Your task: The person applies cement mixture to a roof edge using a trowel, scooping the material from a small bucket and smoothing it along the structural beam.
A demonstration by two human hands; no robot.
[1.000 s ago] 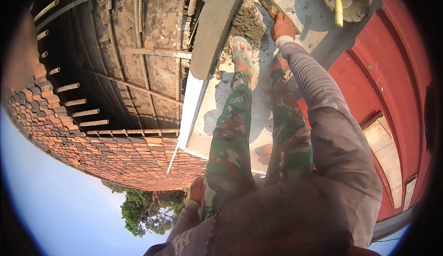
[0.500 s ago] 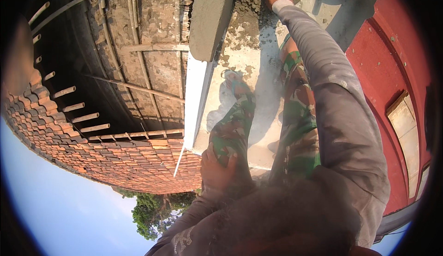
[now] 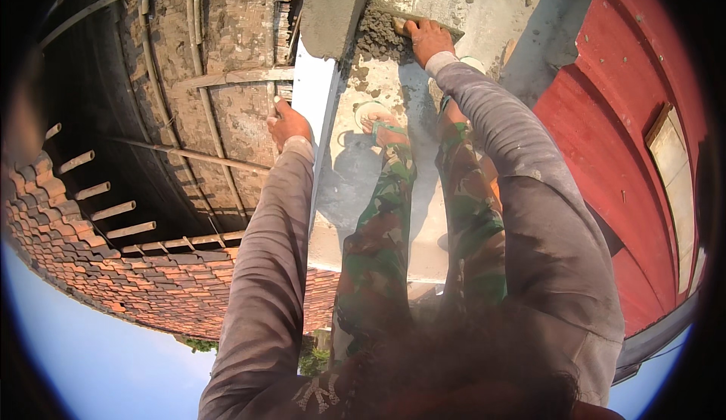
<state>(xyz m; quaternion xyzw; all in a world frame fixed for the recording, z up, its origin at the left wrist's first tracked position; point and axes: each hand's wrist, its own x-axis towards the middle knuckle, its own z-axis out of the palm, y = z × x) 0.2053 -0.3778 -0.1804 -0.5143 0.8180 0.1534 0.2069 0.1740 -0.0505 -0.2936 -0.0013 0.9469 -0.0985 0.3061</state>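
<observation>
My right hand (image 3: 428, 38) presses a flat trowel (image 3: 448, 31) onto a lump of wet grey mortar (image 3: 376, 35) at the far end of the pale concrete ledge (image 3: 344, 185) I stand on. My left hand (image 3: 288, 123) reaches out to the ledge's left edge and grips it, thumb up. My legs in camouflage trousers (image 3: 378, 238) and my sandalled foot (image 3: 386, 129) lie between the two arms. A grey concrete block (image 3: 333, 7) sits just left of the mortar.
A deep drop opens left of the ledge, with a brick wall and bamboo poles (image 3: 204, 117) below. Clay roof tiles (image 3: 113, 284) curve at the lower left. A red metal roof (image 3: 605, 140) runs along the right.
My left hand has gone from my knee out to the ledge's left edge. My right hand with the trowel stays on the mortar, now lower in view as my head tilts forward.
</observation>
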